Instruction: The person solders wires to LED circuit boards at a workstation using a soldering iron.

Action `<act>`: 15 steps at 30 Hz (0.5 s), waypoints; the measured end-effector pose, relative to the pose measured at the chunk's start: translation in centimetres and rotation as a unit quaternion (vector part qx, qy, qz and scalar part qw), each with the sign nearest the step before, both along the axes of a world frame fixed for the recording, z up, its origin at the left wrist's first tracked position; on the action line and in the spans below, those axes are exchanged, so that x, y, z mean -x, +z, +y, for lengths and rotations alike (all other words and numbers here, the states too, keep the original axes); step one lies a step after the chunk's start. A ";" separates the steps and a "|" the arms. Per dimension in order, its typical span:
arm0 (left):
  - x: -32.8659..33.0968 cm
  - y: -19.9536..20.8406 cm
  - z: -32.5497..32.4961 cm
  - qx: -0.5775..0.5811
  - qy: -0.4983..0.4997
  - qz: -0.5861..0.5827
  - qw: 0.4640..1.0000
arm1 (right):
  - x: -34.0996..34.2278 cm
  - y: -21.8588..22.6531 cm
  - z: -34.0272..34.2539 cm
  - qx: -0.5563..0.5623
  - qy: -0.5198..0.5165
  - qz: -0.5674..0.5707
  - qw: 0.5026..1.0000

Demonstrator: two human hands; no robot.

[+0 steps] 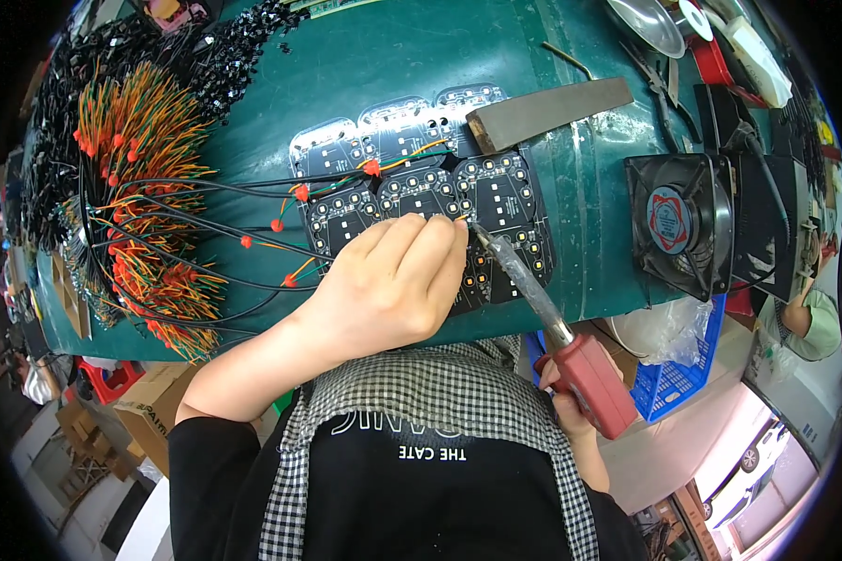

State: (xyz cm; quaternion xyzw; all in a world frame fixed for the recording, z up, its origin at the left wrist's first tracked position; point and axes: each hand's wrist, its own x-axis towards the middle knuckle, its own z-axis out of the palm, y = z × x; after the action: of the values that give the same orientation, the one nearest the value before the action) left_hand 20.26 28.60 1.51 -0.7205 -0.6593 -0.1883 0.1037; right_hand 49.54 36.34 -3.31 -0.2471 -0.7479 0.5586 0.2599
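Several black circuit boards (505, 192) with small square LEDs lie joined in a panel on the green work surface. Over the panel's lower middle, my left hand (393, 276) is closed in a pinch on a thin wire, whose orange end (460, 219) just shows at the fingertips. My right hand (571, 413) grips the red handle of a soldering gun (594, 383), mostly hidden behind it. The gun's tip points up and left, meeting the board close beside my left fingertips. Black cables (243, 185) with orange and green ends run onto the boards.
A large bundle of orange and green wire ends (145, 122) spreads at the left. A grey bar (552, 114) rests across the panel's upper right corner. To the right stand a square fan (678, 224) and pliers (662, 93); a blue crate (674, 374) sits below the table edge.
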 end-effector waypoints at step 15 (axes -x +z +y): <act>0.3 -0.2 -0.3 0.001 -0.022 -0.042 0.999 | -0.2 0.5 -1.9 0.169 -0.144 -0.008 0.975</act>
State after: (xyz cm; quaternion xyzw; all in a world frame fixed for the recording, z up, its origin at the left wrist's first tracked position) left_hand 19.94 28.31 1.26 -0.7267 -0.6468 -0.2201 0.0714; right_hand 49.73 34.39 -2.77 -0.3972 -0.6013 0.6314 0.2863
